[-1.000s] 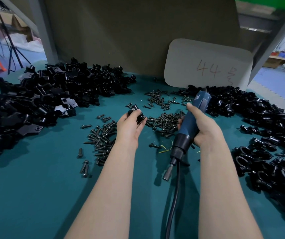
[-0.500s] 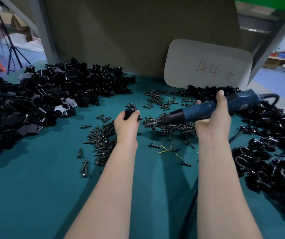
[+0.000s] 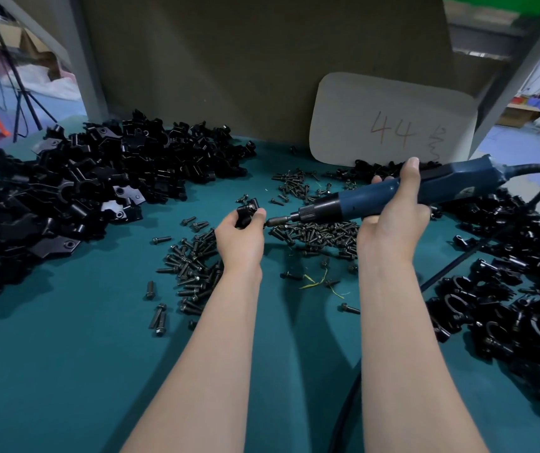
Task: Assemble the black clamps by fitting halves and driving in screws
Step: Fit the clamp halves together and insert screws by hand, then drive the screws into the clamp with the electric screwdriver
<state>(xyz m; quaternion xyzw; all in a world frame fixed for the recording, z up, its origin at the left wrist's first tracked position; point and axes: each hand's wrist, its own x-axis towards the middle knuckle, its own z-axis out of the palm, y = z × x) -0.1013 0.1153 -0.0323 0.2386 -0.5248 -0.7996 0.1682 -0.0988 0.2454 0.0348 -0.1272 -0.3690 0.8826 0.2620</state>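
Here we pinch the small black clamp in our left hand, just above the teal table, its side turned toward the tool. Our right hand wraps the blue electric screwdriver, held level so the bit meets it squarely, probably to drive a screw; the clamp looks matte and blocky, its halves seemingly mated.

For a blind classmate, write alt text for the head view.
A left hand holds a black clamp while the right hand points a blue screwdriver at it, above a teal table strewn with screws and black clamp parts.
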